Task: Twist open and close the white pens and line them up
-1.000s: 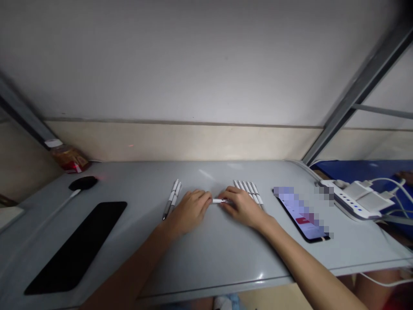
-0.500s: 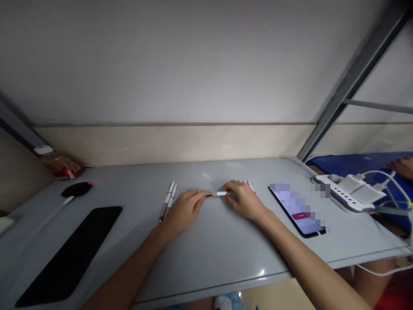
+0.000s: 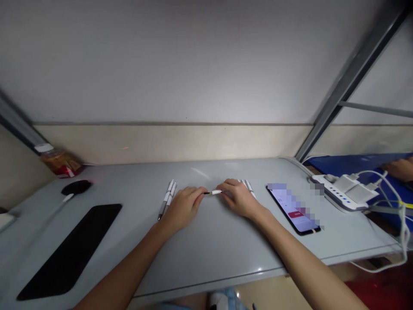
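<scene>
A slim pen (image 3: pixel 215 192) lies level between my two hands, with a white section, a small yellowish band and dark ends. My left hand (image 3: pixel 186 204) pinches its dark left end between thumb and fingers. On the other end, the fingertips of my right hand (image 3: pixel 238 196) are closed; they cover part of it. Beside my left hand lie white-and-grey pens (image 3: pixel 167 199) side by side on the desk. More white pens (image 3: pixel 248 187) lie behind my right hand, partly hidden by it.
The grey desk (image 3: pixel 206 254) holds a black mat (image 3: pixel 74 249), a round black charging pad (image 3: pixel 76 187) and a bottle (image 3: pixel 61 162) at left. A lit phone (image 3: pixel 293 211) and a power strip (image 3: pixel 342 193) with plugs lie right. Another person's hand (image 3: pixel 398 169) shows far right.
The pen's white section has shifted slightly left and tilted a little. My right fingers now meet a dark bit at its right end. The view has moved slightly.
</scene>
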The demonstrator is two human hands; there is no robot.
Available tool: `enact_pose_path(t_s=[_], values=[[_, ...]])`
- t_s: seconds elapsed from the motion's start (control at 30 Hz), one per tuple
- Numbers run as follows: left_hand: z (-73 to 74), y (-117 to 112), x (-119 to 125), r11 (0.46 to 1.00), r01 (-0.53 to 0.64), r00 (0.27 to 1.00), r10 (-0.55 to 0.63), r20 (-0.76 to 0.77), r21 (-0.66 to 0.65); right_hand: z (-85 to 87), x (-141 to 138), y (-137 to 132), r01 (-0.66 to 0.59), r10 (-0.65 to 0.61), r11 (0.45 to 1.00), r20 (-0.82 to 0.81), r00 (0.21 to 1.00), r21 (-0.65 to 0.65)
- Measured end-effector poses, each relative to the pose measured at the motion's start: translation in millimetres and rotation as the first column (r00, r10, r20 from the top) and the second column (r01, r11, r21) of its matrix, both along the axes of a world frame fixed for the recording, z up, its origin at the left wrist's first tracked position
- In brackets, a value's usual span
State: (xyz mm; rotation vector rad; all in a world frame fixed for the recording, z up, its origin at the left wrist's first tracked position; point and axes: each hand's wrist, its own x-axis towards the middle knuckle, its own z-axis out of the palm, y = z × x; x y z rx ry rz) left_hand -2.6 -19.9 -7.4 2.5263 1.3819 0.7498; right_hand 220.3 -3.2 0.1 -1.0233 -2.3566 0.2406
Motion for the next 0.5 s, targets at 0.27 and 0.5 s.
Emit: enact_pose_path(t_s=[0.27,0.5], values=[[-6.9,-0.8,6.4,1.0,-0.007,0.999,0.007,-0.033,-0.018,-6.0,-17.1,-2.4,-0.019,0.019,1.0,0.019,1.0,0.022],[1.1,0.0,4.6,0.992,0.045,0.994,-0.033,-0.104,0.115,-2.4,-15.1,-1.0,-0.101,0.106,0.989,0.039,0.994,-0.105]])
